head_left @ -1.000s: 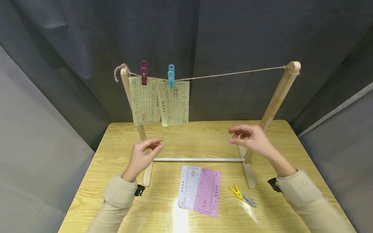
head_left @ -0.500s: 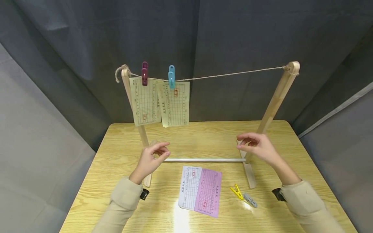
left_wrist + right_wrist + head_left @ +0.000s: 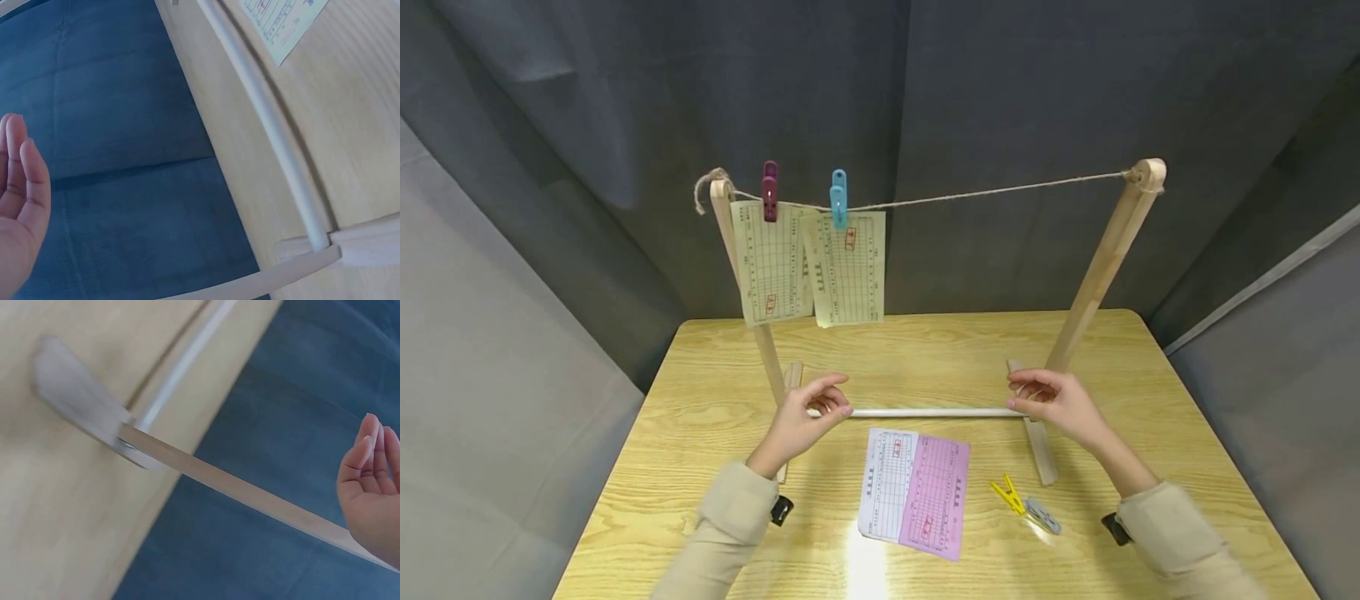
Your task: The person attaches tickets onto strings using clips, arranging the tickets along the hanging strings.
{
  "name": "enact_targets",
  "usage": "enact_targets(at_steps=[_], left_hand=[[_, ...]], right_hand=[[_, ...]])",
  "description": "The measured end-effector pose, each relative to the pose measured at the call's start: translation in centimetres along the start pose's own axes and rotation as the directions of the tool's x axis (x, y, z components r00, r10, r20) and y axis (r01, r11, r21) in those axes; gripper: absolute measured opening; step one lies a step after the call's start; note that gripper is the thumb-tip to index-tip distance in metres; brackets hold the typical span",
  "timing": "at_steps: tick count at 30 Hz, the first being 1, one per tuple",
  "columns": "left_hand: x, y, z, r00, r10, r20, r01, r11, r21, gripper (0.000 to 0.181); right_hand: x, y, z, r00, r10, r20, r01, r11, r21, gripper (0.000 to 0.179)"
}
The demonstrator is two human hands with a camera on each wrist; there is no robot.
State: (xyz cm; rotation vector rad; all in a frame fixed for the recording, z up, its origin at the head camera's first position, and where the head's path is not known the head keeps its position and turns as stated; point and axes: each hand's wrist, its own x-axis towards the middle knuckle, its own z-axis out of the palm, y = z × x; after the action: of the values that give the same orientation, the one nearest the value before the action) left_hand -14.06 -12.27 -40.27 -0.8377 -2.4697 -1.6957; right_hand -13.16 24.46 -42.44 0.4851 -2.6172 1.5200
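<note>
My left hand hovers near the left end of the white crossbar, fingers loosely bent and holding nothing. Over the bar's right end floats my right hand, also holding nothing, fingers relaxed. Between and below the hands, a white printed slip and a pink printed slip lie overlapping on the table. To their right are a yellow clothespin and a grey clothespin, close together. Two yellowish slips hang from the string, under a purple clothespin and a blue clothespin.
A wooden frame has a left post and a right post, with a string tied between their tops. The frame stands on a wood-grain table. Dark curtains close off the back.
Both hands have come down lower over the table. My left hand has also shifted to the right. Slips and clothespins stay where they were.
</note>
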Motion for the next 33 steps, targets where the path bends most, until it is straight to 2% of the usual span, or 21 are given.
enact_targets(at_steps=[4,11,14,18,20,27,33], left_hand=[[0.0,-0.4,0.5,0.998,-0.051,0.029,0.051,0.999,-0.007,0.037],[0.0,-1.1,1.2,0.996,-0.071,0.056,0.072,0.997,-0.009,0.038],[-0.1,-1.6,1.4,0.991,-0.089,0.095,0.091,0.996,-0.012,0.040],[-0.1,-2.6,1.7,0.986,-0.086,0.142,0.088,0.996,-0.005,0.043],[-0.1,-3.3,1.9,0.985,-0.077,0.152,0.078,0.997,0.001,0.044],[-0.2,-8.5,3.5,0.984,-0.100,0.150,0.103,0.995,-0.014,0.049],[-0.6,-9.9,4.9,0.975,-0.116,0.191,0.113,0.993,0.028,0.051]], right_hand=[[-0.6,0.3,0.8,1.000,0.009,0.007,-0.008,1.000,-0.015,0.028],[-1.5,3.5,2.0,0.998,0.058,0.026,-0.058,0.998,-0.001,0.030],[-1.9,4.3,2.3,0.996,0.080,0.037,-0.080,0.997,-0.009,0.033],[-2.4,4.9,2.6,0.994,0.102,0.041,-0.100,0.994,-0.054,0.034],[-2.6,5.2,2.8,0.993,0.110,0.039,-0.107,0.991,-0.075,0.034],[-3.6,6.8,3.5,0.996,0.093,0.015,-0.091,0.989,-0.115,0.035],[-4.5,8.3,4.3,0.998,0.043,-0.037,-0.049,0.982,-0.183,0.041]])
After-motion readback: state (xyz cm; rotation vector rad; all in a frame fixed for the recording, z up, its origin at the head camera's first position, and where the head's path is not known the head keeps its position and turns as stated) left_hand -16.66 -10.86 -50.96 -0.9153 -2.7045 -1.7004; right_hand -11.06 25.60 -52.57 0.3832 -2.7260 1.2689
